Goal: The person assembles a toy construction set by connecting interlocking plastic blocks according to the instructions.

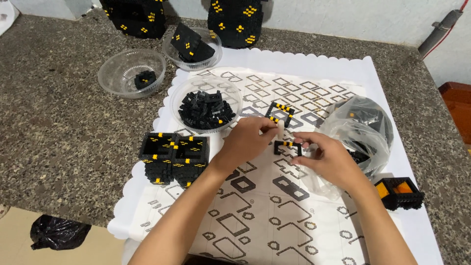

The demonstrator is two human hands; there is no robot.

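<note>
Our right hand (327,159) pinches a small black brick frame (287,147) over the instruction sheet (255,216); our left hand (248,140) pinches its top edge. A second frame (279,113) lies just beyond. Three clear bowls (131,72) sit beyond-left, two stacked cubes (174,156) left, a plastic bag (360,130) right.
</note>
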